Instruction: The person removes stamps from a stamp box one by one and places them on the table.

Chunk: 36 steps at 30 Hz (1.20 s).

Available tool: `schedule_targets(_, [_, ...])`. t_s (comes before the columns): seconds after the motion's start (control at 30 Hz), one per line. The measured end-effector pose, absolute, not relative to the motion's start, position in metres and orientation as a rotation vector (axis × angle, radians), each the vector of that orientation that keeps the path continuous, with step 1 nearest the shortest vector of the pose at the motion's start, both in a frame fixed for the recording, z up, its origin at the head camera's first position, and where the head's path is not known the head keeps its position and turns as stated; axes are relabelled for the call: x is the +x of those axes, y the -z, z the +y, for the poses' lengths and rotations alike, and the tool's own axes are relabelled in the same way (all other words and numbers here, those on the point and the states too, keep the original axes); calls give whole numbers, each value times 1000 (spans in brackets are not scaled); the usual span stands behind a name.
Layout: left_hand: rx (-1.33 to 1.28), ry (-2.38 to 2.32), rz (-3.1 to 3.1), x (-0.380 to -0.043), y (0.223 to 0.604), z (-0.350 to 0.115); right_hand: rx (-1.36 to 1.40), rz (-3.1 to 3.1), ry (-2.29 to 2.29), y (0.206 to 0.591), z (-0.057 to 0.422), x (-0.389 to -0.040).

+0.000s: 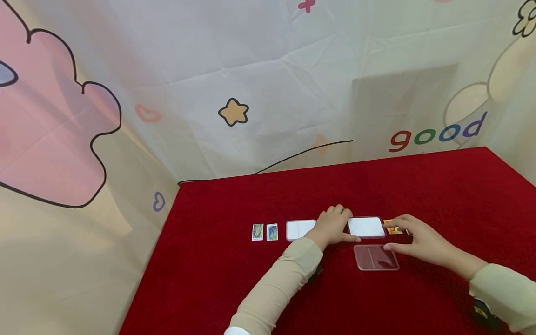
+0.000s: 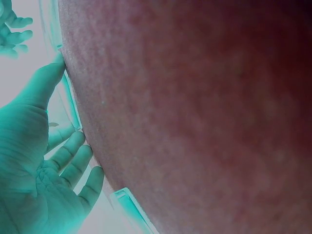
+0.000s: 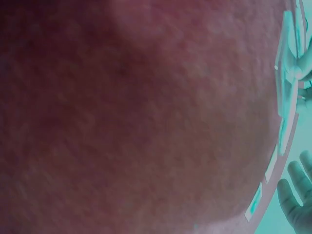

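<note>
A shallow rectangular case with a white face (image 1: 366, 227) lies on the red cloth between the two hands. My left hand (image 1: 333, 226) reaches to its left edge, fingertips at the far corner and thumb by the near one. In the left wrist view, the left hand (image 2: 44, 151) has its thumb and fingers spread. My right hand (image 1: 425, 241) hovers at the case's right end, index finger by its edge and thumb over the corner of a clear plastic cover (image 1: 376, 258). Beneath the right fingers lies an orange card (image 1: 394, 231), partly hidden.
A second white-faced case (image 1: 296, 229) lies left of the left hand, partly covered by it. Two small picture cards (image 1: 257, 232) lie farther left. The red-covered table (image 1: 217, 270) meets a printed curtain (image 1: 284, 116) at the back.
</note>
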<state>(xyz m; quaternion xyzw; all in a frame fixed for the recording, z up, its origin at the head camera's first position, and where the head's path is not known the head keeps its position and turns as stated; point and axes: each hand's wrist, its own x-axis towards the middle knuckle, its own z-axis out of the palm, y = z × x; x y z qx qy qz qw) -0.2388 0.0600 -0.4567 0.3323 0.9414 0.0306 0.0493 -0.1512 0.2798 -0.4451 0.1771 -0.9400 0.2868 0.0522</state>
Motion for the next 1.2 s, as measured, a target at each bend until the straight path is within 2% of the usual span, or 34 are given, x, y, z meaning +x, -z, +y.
schedule_targets(1.2, [1008, -97, 2881, -238, 458, 60, 816, -2857, -573, 464, 273, -142])
